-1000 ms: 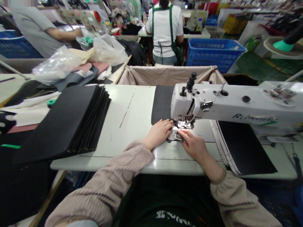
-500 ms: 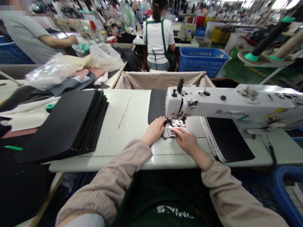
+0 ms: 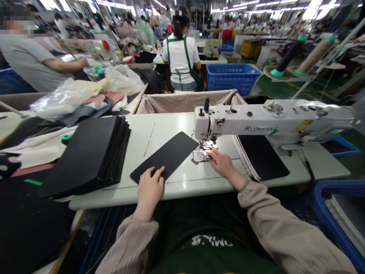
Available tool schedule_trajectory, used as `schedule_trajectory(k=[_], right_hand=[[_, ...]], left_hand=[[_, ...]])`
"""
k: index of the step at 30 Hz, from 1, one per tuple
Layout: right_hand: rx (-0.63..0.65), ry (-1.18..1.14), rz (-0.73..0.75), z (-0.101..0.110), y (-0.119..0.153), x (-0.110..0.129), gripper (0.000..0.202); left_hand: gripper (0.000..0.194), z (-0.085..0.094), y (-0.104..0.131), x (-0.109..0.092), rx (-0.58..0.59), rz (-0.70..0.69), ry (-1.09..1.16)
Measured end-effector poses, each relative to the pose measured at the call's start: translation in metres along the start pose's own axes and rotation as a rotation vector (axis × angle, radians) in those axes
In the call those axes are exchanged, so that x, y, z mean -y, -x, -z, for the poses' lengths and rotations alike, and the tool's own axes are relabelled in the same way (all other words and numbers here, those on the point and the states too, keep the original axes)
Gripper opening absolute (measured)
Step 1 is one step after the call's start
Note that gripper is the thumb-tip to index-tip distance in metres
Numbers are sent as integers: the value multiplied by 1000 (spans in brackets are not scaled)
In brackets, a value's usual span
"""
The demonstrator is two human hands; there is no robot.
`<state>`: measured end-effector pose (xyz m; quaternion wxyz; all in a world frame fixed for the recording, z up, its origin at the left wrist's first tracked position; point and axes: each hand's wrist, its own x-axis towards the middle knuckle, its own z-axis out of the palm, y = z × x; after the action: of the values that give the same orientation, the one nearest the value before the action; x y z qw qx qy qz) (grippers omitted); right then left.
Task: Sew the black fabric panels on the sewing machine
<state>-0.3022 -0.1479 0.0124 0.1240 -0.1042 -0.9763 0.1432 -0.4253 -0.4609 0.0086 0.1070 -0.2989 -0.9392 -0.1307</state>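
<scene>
A black rounded panel lies slantwise on the pale sewing table, its far right corner close to the needle area of the white sewing machine. My left hand rests on the panel's near left end, fingers spread. Beside the presser foot, over the metal needle plate, is my right hand with thumb and forefinger drawn together; anything between them is too small to tell. A thick stack of black panels stands to the left. More black panels with light edges lie under the machine arm.
Behind the table hangs a beige cloth-lined bin. Plastic bags and scraps are heaped at the back left. Two people sit at other machines ahead. Thread cones stand at the back right, a blue basket at the lower right.
My left hand has moved left and nearer, away from the needle area. The black panel has turned from upright to slanting and come out from beside the machine head. The view has shifted.
</scene>
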Motion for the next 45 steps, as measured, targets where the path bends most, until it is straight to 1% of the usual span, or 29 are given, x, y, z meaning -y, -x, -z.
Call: schedule_trajectory(k=[2, 4, 6, 8, 10, 13, 14, 17, 18, 19, 20, 21, 22, 23, 26, 29, 32, 37, 40, 43, 45], right_hand=[[-58, -58, 8, 2, 1, -2, 39], [-121, -137, -3, 6, 4, -2, 36], [-181, -220, -47, 11, 11, -2, 34], [-222, -294, -115, 19, 25, 0, 34], [-241, -343, -194, 28, 44, 1, 35], [-254, -382, -306, 37, 82, 2, 37], [-253, -386, -335, 38, 94, 3, 37], [-220, -357, -416, 35, 128, 6, 35], [-197, -332, -441, 33, 136, 8, 34], [-168, -305, -462, 31, 143, 10, 32], [-137, -280, -480, 29, 149, 12, 31], [-105, -256, -493, 28, 153, 14, 30], [-74, -237, -500, 28, 156, 16, 30], [-46, -223, -499, 28, 158, 19, 30], [8, -201, -450, 31, 160, 25, 28], [38, -165, -376, 30, 157, 30, 25], [60, -97, -338, 26, 150, 34, 25], [81, 23, -328, 20, 137, 41, 28], [86, 69, -342, 20, 134, 40, 29], [80, 97, -379, 22, 135, 34, 30], [54, 75, -416, 24, 138, 27, 30]], left_hand=[[40, 9, 33, 22, 75, -50, 54], [41, 15, 53, 35, 166, -124, 142], [42, 18, 59, 37, 244, -199, 214], [43, 21, 55, 28, 276, -254, 241], [37, 23, 45, 9, 250, -280, 244], [27, 23, 32, -36, 192, -325, 294], [29, 22, 29, -54, 191, -358, 324], [48, 10, 24, -109, 229, -486, 384], [52, 3, 23, -125, 238, -518, 388], [50, -3, 21, -139, 245, -540, 387], [43, -10, 20, -151, 249, -551, 383], [31, -16, 18, -160, 254, -556, 378], [19, -22, 17, -167, 260, -554, 371], [12, -26, 16, -172, 265, -550, 365], [16, -30, 17, -176, 271, -518, 383], [14, -26, 20, -173, 288, -482, 462], [12, -22, 23, -171, 313, -449, 534], [13, -23, 24, -173, 321, -428, 564], [14, -22, 24, -176, 317, -431, 558], [15, -12, 23, -170, 336, -457, 613], [16, 1, 22, -155, 379, -525, 643]])
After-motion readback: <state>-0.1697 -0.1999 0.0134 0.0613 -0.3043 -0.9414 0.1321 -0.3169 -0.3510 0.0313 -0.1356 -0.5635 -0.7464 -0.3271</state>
